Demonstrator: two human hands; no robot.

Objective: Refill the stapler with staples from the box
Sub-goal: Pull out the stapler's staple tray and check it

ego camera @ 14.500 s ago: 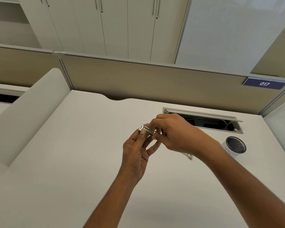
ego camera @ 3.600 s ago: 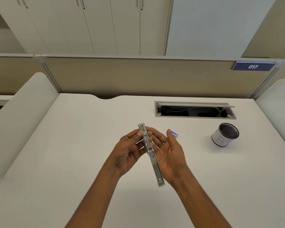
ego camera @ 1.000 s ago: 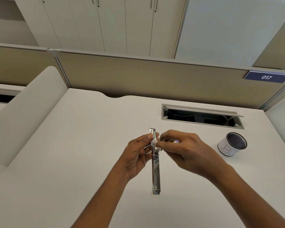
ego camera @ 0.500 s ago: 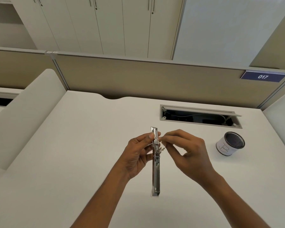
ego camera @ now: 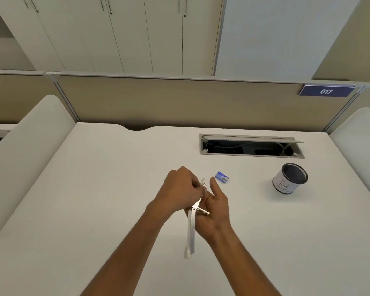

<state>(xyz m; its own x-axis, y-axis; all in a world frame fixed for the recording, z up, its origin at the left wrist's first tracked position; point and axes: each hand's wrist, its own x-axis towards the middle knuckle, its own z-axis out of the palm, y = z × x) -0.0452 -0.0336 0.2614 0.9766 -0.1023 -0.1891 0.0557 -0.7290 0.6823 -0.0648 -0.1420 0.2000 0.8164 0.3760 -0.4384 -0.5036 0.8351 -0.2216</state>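
The silver metal stapler [ego camera: 191, 229] is swung open above the white desk [ego camera: 98, 189], one long arm hanging down toward me and blurred. My left hand [ego camera: 179, 189] grips its upper part with curled fingers. My right hand [ego camera: 216, 208] lies palm-up beside and under the stapler's hinge, thumb raised and fingers hidden behind the metal. A small blue staple box [ego camera: 221, 177] lies on the desk just beyond my right thumb, apart from both hands. Any staples inside the stapler are too small to make out.
A white cylindrical pen cup [ego camera: 289, 178] with a dark mesh inside stands at the right. Behind it an open cable tray slot [ego camera: 250, 145] cuts into the desk. Beige partition walls [ego camera: 179, 103] close the back, and rounded white dividers stand at both sides.
My right hand has let go of its pinch at the stapler's top and dropped palm-up under the hinge. The stapler's lower arm has swung and blurred. The blue box is now uncovered.
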